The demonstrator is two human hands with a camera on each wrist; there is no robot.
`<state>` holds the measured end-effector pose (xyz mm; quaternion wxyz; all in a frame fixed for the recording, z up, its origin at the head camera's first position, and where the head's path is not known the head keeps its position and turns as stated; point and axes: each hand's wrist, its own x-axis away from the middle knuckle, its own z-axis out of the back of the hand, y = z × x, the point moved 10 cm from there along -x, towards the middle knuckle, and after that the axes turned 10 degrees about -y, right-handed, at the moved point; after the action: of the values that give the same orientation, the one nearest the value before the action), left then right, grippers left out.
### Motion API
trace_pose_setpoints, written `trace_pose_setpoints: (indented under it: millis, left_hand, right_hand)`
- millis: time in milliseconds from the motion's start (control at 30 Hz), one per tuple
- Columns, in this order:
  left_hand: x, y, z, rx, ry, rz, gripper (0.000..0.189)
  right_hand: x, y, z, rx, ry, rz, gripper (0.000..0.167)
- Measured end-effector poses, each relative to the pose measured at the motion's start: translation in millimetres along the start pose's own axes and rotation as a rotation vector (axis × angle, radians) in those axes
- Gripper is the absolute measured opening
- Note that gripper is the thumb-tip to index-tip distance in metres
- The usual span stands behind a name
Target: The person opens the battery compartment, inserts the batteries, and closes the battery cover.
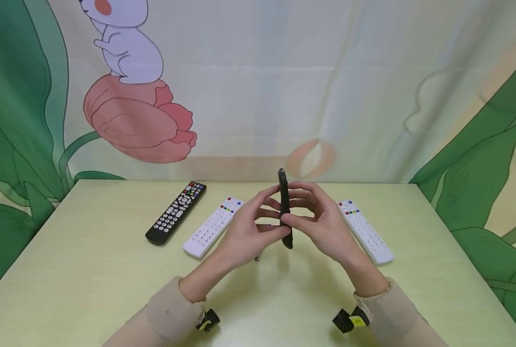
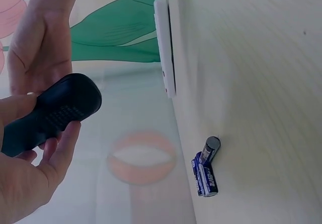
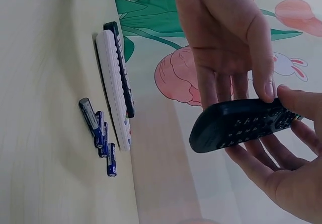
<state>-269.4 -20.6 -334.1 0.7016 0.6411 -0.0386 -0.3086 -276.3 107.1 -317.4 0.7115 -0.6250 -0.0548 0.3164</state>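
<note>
Both hands hold a black remote control (image 1: 285, 207) edge-on above the middle of the table. My left hand (image 1: 249, 229) grips it from the left with fingertips and thumb. My right hand (image 1: 327, 221) pinches it from the other side, thumb close to the left thumb. In the right wrist view, the button side of the remote (image 3: 241, 126) shows; in the left wrist view, the plain back (image 2: 68, 103) with faint lettering shows. Several blue-and-grey batteries (image 3: 90, 117) lie in a cluster on the table, mostly hidden by the left hand in the head view.
On the left of the table (image 1: 88, 270) lie another black remote (image 1: 176, 213) and a white remote (image 1: 213, 227). A second white remote (image 1: 365, 232) lies to the right, beside the right forearm. Behind the table hangs a printed curtain (image 1: 258, 96).
</note>
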Motion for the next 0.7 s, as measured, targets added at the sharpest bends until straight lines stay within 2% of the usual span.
trace_pose_setpoints:
  millis: [167,367,567,700]
  left_hand:
    - [3.1,0.8,4.4,-0.094,0.017,0.025,0.069]
    - [7.3,-4.6,13.4,-0.223,0.006,0.078,0.055]
    - [10.6,-14.0,23.7,-0.299,-0.024,0.12,0.044]
    - [11.5,-18.8,29.1,-0.398,-0.055,0.154,0.039]
  right_hand:
    - [0.1,2,4,0.049,0.005,-0.012,0.053]
    - [2.6,16,16,0.157,0.038,-0.079,0.05]
    - [8.3,39,31,0.349,0.072,-0.2,0.05]
    - [9.9,46,41,0.488,0.087,-0.242,0.052]
